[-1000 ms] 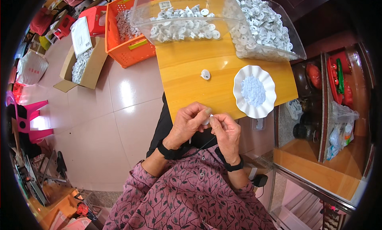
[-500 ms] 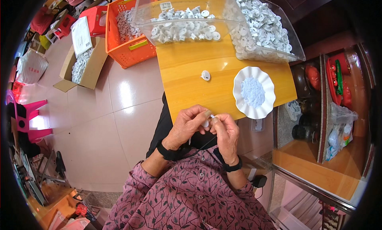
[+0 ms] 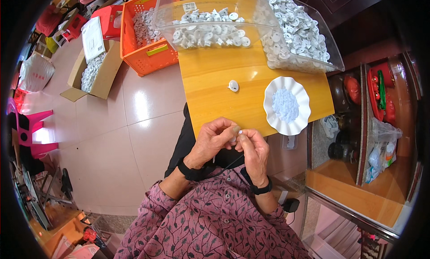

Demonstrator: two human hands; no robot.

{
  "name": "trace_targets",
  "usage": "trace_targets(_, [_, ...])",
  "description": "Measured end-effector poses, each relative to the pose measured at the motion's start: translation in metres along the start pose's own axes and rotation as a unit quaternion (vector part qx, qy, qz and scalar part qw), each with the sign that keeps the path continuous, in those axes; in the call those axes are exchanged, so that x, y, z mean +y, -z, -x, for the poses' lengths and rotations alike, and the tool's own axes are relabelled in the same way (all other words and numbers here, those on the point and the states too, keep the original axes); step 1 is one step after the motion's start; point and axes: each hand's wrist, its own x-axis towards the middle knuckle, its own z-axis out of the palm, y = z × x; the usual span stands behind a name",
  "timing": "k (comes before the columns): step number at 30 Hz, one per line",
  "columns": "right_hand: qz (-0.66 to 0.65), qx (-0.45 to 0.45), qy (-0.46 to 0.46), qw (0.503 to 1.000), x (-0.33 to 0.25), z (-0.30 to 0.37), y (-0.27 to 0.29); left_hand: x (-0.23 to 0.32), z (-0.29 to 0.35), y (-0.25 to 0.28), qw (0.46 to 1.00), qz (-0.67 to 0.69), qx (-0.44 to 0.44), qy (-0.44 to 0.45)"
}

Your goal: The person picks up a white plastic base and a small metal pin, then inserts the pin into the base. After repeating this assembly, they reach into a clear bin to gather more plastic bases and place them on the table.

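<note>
My left hand [image 3: 213, 139] and my right hand [image 3: 254, 147] meet at the near edge of the wooden table. Both are closed, thumb against forefinger, around a small white plastic part [image 3: 240, 131]. Only a little of the part shows between the fingertips; the rest is covered. A single round white plastic piece [image 3: 233, 85] lies on the table beyond my hands. To its right stands a white scalloped dish [image 3: 269, 115] filled with a heap of tiny pale-blue pieces [image 3: 285, 105].
Clear plastic bins [image 3: 309, 66] of white parts sit at the table's far side. An orange crate [image 3: 152, 64] and a cardboard box [image 3: 107, 79] holding more parts are to the left. Shelves [image 3: 360, 138] flank the right side. A black cable [image 3: 228, 166] runs by my wrists.
The white part has turned a little between my fingertips, so a smaller bit of it shows. My hands stay in nearly the same place.
</note>
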Motion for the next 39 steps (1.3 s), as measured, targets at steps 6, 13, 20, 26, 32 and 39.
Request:
trace_targets(6, [0.020,0.016,0.017,1.000,0.003,-0.002,0.001,-0.003,-0.002,0.002,1.000,0.002,-0.009,-0.006])
trace_targets(13, [0.037,0.060,0.062,0.996,0.007,-0.006,0.006,0.001,-0.001,0.004,0.988,0.140,-0.034,0.048])
trace_targets(20, [0.078,0.076,0.119,0.987,0.015,-0.008,0.011,-0.004,0.001,0.004,0.988,0.134,-0.070,0.013])
trace_targets(26, [0.118,0.082,0.144,0.979,0.009,-0.008,0.009,-0.004,0.002,0.006,0.986,0.147,-0.072,0.018])
trace_targets(32, [0.149,0.091,0.186,0.967,0.006,-0.008,0.006,-0.004,0.001,0.009,0.981,0.178,-0.076,0.008])
trace_targets(39, [0.161,0.090,0.198,0.963,0.006,-0.009,0.005,-0.006,0.001,0.011,0.983,0.164,-0.084,0.000])
